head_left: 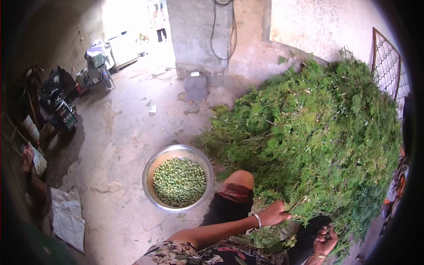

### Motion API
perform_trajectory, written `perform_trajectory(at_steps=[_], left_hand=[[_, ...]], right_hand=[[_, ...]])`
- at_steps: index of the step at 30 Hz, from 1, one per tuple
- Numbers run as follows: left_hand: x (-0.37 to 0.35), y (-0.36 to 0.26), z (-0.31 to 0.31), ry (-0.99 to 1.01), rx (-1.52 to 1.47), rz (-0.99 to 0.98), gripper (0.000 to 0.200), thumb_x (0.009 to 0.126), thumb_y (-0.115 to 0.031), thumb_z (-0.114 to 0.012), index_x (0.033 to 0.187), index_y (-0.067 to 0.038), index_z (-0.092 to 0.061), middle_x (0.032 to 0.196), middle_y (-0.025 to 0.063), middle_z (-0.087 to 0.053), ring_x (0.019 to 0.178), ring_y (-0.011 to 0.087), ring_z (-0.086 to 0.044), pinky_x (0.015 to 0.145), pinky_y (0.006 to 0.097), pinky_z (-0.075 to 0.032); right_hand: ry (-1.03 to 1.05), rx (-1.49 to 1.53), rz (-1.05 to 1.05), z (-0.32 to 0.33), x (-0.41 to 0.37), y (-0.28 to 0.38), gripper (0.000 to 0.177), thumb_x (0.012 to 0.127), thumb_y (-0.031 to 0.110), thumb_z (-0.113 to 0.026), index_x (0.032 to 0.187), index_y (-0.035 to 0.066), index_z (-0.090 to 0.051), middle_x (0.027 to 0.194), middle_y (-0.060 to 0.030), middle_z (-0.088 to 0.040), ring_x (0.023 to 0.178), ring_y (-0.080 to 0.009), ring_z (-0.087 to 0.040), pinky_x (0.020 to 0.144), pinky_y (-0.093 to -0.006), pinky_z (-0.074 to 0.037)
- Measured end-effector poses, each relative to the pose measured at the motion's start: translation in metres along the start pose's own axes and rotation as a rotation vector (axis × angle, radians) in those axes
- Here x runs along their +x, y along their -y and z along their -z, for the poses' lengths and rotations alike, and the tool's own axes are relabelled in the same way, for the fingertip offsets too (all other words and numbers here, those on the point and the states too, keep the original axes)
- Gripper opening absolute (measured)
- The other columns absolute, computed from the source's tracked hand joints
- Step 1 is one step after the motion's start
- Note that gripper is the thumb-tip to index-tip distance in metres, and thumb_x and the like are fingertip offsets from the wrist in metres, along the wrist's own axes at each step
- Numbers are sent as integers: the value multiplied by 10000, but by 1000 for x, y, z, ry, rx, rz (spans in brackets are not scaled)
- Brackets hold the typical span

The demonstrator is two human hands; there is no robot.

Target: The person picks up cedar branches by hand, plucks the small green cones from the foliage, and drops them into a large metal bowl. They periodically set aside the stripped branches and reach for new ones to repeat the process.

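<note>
My left hand, with a silver bangle at the wrist, is closed around a thin leafy twig. Lower right, my right hand is turned palm up, its fingers curled around a few small round cones. Both hands are over my lap, at the near edge of a big heap of green conifer branches. To the left of my knee stands a metal basin, with many small green round cones inside.
A low stool stands by the wall. On the left are a parked scooter, dark bags and a pale sack lying on the concrete floor. A person stands in the bright doorway. A metal grille leans at right.
</note>
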State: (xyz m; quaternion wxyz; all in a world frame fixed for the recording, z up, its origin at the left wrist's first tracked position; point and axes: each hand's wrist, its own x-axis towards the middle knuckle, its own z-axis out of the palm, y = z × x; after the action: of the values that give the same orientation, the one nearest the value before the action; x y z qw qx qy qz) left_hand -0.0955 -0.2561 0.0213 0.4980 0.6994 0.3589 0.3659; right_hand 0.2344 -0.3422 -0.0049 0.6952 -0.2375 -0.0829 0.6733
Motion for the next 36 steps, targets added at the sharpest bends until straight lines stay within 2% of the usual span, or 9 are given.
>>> perform_trajectory(at_steps=[5,7,14,20,24,26,27,30,36], left_hand=[[3,47,-20,-184,-178,-81,488,807,-255,-691,536,34,-407,452,39,-269,436,104,-281,392,339,-249],[-3,34,-3,-93,-90,224,424,798,-245,-706,585,15,-447,480,15,-368,453,87,-323,400,314,-264],[0,73,-12,-198,-416,487,344,791,-199,-708,628,-3,-477,562,4,-447,453,87,-356,401,301,-277],[-3,116,-28,-320,-332,262,238,775,-142,-691,681,32,-559,593,19,-504,507,90,-414,435,311,-333],[-14,84,-2,-192,-347,447,246,770,-161,-671,795,78,-621,652,106,-602,614,122,-517,560,342,-423],[-26,87,-7,-344,-397,70,223,779,-156,-671,831,59,-643,714,90,-633,644,113,-527,584,337,-439],[-16,96,-1,-197,-465,292,200,790,-142,-663,865,44,-660,801,75,-661,696,99,-537,617,329,-452],[-9,104,-12,-388,-530,137,218,790,-152,-667,892,40,-659,791,50,-659,700,94,-545,622,320,-458],[-21,92,-1,-119,-569,325,211,811,-170,-649,841,37,-624,617,1,-548,542,48,-446,446,260,-337]], right_hand=[[-144,-40,-32,-3,5,-26,194,894,224,-527,932,58,-620,824,-100,-608,629,-167,-542,417,-225,-393],[-111,-38,-47,2,9,-27,178,890,212,-538,915,52,-612,791,-80,-602,623,-159,-544,436,-235,-418],[-273,-164,230,-93,20,-50,175,893,181,-534,913,17,-592,782,-78,-618,634,-168,-577,489,-262,-482],[72,-472,211,-227,48,-135,317,862,315,-595,942,8,-601,853,-137,-645,767,-235,-629,652,-320,-536],[622,-599,13,-301,55,-219,768,848,498,-561,1326,-69,-363,1252,-244,-488,1098,-311,-535,905,-401,-462],[660,-939,144,-321,56,-250,869,832,541,-566,1373,-70,-268,1330,-258,-409,1192,-311,-469,960,-426,-416],[658,-937,142,-323,55,-255,869,832,541,-566,1373,-70,-268,1330,-258,-409,1192,-311,-469,960,-426,-416],[582,-839,84,-321,57,-258,761,839,475,-602,1306,-80,-374,1259,-253,-482,1168,-324,-498,945,-437,-431],[339,-886,47,-251,45,-210,367,865,212,-622,1058,-92,-550,948,-204,-641,884,-277,-647,768,-351,-530]])
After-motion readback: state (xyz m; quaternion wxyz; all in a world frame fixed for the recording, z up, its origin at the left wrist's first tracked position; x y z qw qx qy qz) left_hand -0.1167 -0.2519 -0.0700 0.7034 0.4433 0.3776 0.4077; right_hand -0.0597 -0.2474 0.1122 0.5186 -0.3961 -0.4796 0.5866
